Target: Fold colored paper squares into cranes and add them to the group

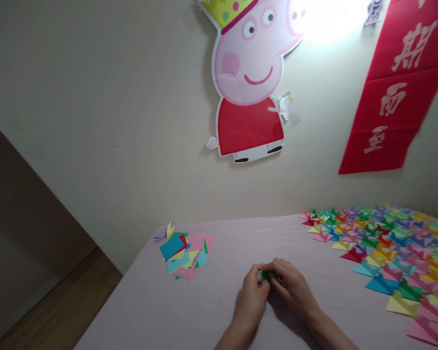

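Note:
A small piece of green paper [264,275] is pinched between my two hands, just above the table's front middle. My left hand [254,288] grips it from the left, thumb and fingers closed. From the right, my right hand [291,283] holds it too, its curled fingers covering most of the sheet. Only a bit of green shows between the fingertips, so the shape of its folds is hidden.
Loose coloured paper sheets [182,262] lie at the table's left, with a yellow folded paper figure [170,229] and a purple one [160,236] behind. Rows of folded paper birds [381,283] cover the right side. A wall stands behind the pale pink tabletop [149,311].

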`<state>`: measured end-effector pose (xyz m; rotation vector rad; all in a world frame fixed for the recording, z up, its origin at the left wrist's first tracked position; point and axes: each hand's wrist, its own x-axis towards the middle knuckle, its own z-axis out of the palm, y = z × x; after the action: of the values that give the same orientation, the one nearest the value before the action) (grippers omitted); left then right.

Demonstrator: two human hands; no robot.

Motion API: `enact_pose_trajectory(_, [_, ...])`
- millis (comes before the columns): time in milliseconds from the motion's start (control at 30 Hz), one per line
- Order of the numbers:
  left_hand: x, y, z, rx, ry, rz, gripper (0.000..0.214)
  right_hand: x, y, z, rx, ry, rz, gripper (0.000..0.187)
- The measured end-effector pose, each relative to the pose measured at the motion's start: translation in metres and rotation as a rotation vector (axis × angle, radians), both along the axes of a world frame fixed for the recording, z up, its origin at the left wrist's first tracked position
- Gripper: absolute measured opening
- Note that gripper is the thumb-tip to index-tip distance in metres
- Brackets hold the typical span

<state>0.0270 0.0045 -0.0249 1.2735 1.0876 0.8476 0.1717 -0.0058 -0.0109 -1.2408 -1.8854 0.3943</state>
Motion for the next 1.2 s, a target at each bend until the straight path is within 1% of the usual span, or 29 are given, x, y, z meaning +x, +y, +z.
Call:
enact_pose_trajectory(100, [-0.001,0.003,0.001,-0.019,-0.113,-0.026,0.027,0.0,-0.001,0.003,-0.096,0.129,0.054,0.024])
enact_pose_trajectory(200, [-0.001,0.004,0.004,-0.043,-0.171,-0.052,0.028,0.0,-0.001,0.006,-0.163,0.204,0.075,0.023])
enact_pose_trajectory(333, [-0.001,0.005,0.011,-0.082,-0.241,-0.093,0.036,0.0,0.001,0.008,-0.248,0.299,0.049,0.029])
enact_pose_trajectory(433, [-0.002,0.005,0.016,-0.115,-0.266,-0.119,0.041,0.0,0.002,0.007,-0.279,0.357,0.032,0.026])
enact_pose_trajectory(533, [-0.004,0.006,0.016,-0.131,-0.272,-0.133,0.047,0.0,0.001,0.007,-0.299,0.384,0.037,0.023])
enact_pose_trajectory(667, [-0.001,0.007,0.009,-0.11,-0.246,-0.104,0.055,0.001,0.0,0.008,-0.313,0.4,0.015,0.024])
enact_pose_trajectory(800, [0.001,0.008,0.001,-0.089,-0.199,-0.062,0.055,0.003,0.001,0.006,-0.324,0.459,0.001,0.026])
enact_pose_trajectory(1000, [0.0,0.009,-0.003,-0.071,-0.113,-0.01,0.055,0.001,0.0,0.008,-0.295,0.451,-0.002,0.025])
enact_pose_trajectory(1100, [0.001,0.01,-0.002,-0.068,-0.058,-0.014,0.049,0.0,-0.001,0.009,-0.286,0.421,-0.015,0.025])
enact_pose_trajectory(1200, [-0.001,0.009,0.001,-0.062,0.024,-0.028,0.036,-0.001,-0.002,0.007,-0.26,0.358,-0.01,0.023])
